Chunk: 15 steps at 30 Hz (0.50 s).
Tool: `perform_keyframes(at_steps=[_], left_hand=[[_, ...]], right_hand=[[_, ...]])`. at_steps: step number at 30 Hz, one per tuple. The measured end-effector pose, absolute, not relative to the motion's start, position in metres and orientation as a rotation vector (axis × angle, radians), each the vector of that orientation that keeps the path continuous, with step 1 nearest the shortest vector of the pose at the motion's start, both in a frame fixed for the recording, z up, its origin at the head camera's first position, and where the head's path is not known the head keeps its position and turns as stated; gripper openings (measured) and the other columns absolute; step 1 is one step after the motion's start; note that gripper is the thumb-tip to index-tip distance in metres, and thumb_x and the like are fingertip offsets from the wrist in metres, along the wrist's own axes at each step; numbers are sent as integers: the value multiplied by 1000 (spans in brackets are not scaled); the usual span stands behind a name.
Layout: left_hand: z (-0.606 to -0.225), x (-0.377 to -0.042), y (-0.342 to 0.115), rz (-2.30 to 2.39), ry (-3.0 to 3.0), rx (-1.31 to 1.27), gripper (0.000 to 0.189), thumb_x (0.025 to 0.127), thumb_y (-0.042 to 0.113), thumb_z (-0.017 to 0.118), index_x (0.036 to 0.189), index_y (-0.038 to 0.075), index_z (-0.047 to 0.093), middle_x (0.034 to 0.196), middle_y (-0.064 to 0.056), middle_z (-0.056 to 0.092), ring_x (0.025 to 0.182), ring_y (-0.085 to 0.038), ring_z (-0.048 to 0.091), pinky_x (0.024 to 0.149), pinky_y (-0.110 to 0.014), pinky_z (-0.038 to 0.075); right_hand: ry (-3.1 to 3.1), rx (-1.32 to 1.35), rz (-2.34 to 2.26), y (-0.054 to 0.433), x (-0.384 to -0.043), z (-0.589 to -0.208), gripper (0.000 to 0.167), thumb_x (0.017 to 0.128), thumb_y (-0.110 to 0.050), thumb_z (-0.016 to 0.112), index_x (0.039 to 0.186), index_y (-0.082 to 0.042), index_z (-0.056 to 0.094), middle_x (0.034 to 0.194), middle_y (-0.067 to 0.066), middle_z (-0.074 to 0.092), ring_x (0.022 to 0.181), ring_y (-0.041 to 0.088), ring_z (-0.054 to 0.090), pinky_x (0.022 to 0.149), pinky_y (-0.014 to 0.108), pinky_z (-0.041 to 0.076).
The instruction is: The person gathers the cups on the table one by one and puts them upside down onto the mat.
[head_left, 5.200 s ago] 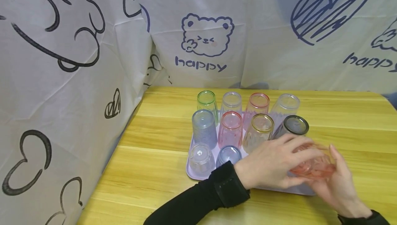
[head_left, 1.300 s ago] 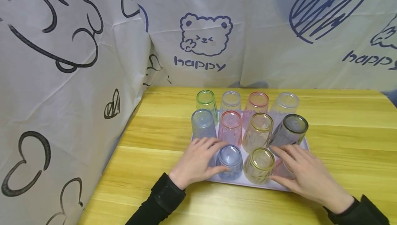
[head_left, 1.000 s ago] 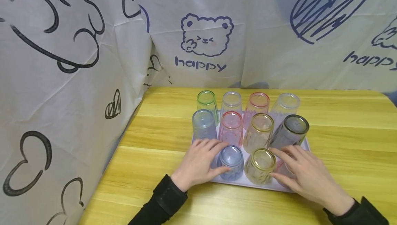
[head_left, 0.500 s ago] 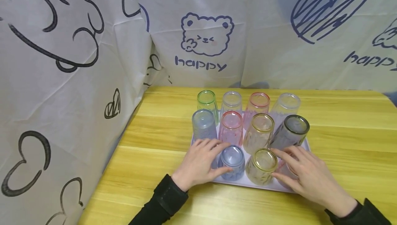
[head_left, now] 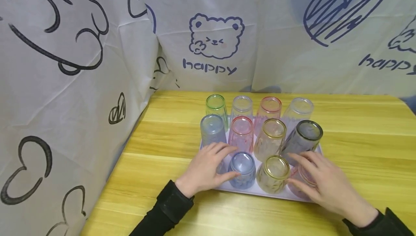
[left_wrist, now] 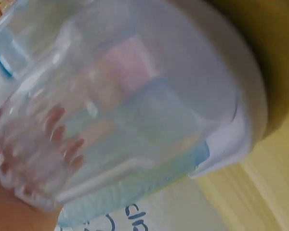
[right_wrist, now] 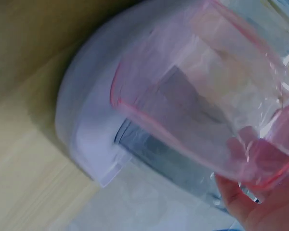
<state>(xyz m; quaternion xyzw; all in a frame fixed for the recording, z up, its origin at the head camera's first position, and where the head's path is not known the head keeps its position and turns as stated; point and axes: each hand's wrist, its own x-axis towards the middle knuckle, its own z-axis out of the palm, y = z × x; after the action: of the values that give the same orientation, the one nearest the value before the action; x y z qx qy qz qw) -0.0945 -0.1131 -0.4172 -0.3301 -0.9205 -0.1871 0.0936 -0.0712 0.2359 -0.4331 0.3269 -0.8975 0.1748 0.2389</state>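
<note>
Upturned drinking glasses stand in rows on a pale purple tray. At the front left corner my left hand curves round a clear glass, mostly hidden under the palm in the head view. Its thumb and fingertips reach toward the blue glass beside it. My right hand curves round a pink glass at the front right corner, thumb on the near side, fingers on the far side. In the right wrist view its fingers show at the glass's base end. Between the hands stands a yellow-rimmed glass.
Behind are a blue glass, a red-rimmed one, an amber-rimmed one and a dark grey one. The back row includes a green-rimmed glass. A wooden table lies beneath; a printed cloth hangs behind.
Five seconds ago both hands held a reddish glass above the tray's right side. They have since parted to its two front corners. Lately the right hand has shifted slightly right, baring more pink glass.
</note>
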Motion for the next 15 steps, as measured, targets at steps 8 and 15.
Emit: perform_keyframes(at_steps=[8, 15], left_hand=[[-386, -105, -134, -715, -2523, -984, 47, 91, 41, 70, 129, 13, 64, 121, -2, 70, 114, -18, 67, 99, -35, 56], [-364, -125, -161, -630, -2425, -730, 44, 93, 36, 63, 127, 8, 65, 124, -11, 69, 116, -28, 66, 100, -44, 55]], right_hand=[[-2322, 852, 650, 263, -79, -417, 57, 96, -52, 62, 124, -3, 68, 109, 8, 67, 88, -3, 54, 68, 14, 44], [-2267, 672, 694, 292, -96, -400, 68, 99, -55, 50, 124, 7, 64, 110, 26, 64, 110, 8, 55, 104, -1, 25]])
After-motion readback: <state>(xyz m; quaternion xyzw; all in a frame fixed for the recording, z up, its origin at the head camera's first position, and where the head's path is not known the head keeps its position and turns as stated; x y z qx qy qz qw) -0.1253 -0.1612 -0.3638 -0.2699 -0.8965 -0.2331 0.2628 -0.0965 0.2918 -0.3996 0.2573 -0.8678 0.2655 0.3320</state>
